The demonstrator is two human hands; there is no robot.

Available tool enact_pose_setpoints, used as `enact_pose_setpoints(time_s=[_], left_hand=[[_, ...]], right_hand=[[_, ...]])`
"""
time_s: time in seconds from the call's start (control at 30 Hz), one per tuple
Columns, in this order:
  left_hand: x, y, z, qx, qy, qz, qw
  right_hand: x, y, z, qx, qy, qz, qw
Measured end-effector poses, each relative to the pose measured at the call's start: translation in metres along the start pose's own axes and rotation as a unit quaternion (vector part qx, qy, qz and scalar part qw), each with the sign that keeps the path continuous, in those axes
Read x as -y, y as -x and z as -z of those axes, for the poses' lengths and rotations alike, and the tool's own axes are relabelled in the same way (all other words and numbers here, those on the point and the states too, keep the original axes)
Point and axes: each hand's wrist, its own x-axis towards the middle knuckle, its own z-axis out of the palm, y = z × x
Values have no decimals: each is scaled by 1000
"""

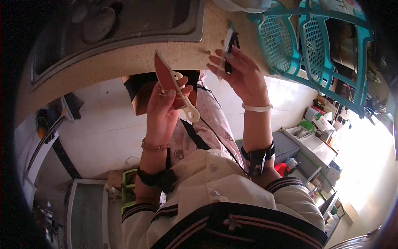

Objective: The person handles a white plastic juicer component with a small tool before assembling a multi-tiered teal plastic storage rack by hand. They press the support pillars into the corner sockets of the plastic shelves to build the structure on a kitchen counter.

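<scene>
My left hand (162, 99) is closed around a small knife (165, 70) with a reddish, pale-edged blade pointing up and away. Its cream handle (191, 114) has a hole at the end and sticks out below my fingers. Thin pale strands, like a rubber band, cross it at my thumb. Behind the blade shows a second cream loop (178, 76), partly hidden by my fingers. To the right, my raised right hand (244, 76) grips a narrow black and clear object (229, 47) upright between thumb and fingers; its kind is unclear. Both hands are over the counter's near edge, apart.
A metal sink (195, 35) is set into the tan counter (137, 58) at the far left. At the far right stands a teal plastic rack (296, 45). An open brown box (141, 103) is below the counter edge, behind my left hand.
</scene>
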Motion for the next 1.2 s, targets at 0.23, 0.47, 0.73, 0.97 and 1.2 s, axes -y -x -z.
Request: enact_pose_setpoints(time_s=[0.23,0.47,0.73,0.97,1.2], left_hand=[[4,0,8,1,0,-7,1000],[7,-1,9,16,23,-3,1000],[7,1,6,1,-1,-13,1000],[11,0,4,4,-9,7,1000],[14,-2,-1,4,-13,7,1000]], right_hand=[[23,-15,25,-141,333,129,923],[21,-41,47,-207,569,264,751],[14,-52,53,-234,661,469,537],[3,-22,32,-179,523,477,683],[-2,-11,14,-135,436,484,746]])
